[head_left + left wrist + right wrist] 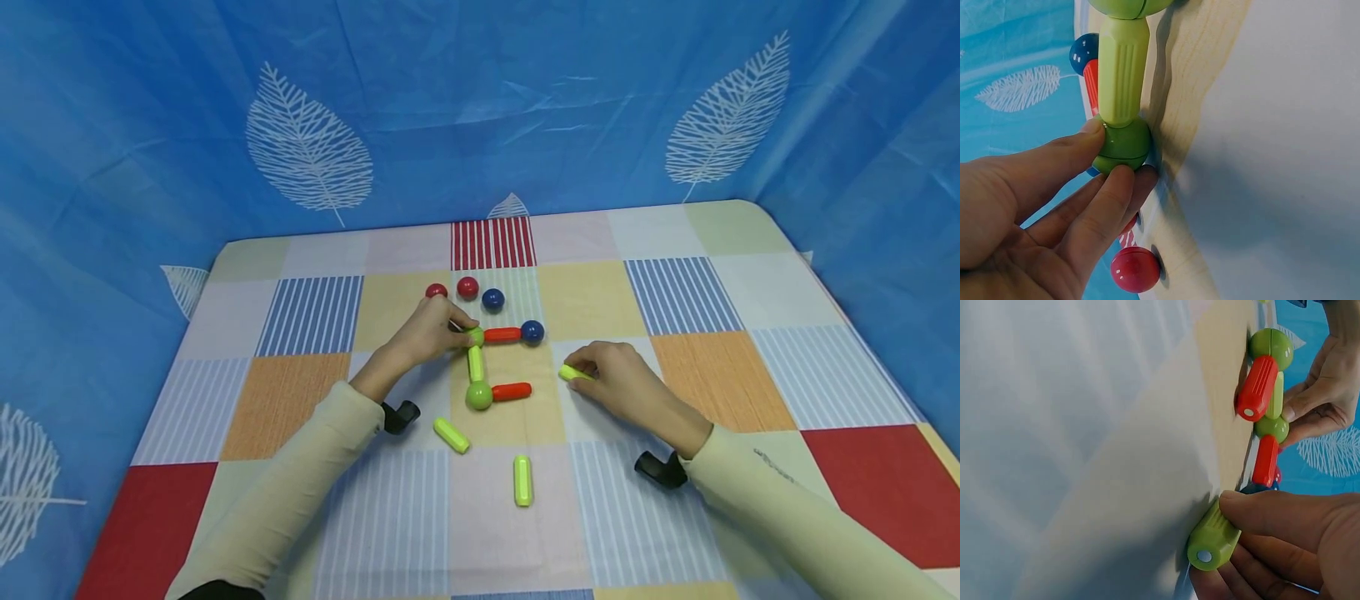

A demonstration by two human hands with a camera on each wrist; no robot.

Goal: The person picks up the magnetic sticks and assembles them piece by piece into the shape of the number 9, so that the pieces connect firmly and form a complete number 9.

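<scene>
My left hand pinches the far green ball between thumb and fingers. From that ball a yellow-green rod runs to a nearer green ball. A red rod joins the far green ball to a dark blue ball. Another red rod sticks out rightward from the nearer green ball, its outer end free. To the right, my right hand holds a separate yellow-green rod between thumb and fingers, close to the cloth; its near end shows a pale round tip.
Beyond the left hand lie two red balls and a loose blue ball. Nearer the front are a tilted yellow-green rod and another yellow-green rod. A patchwork cloth covers the table; a blue curtain hangs behind.
</scene>
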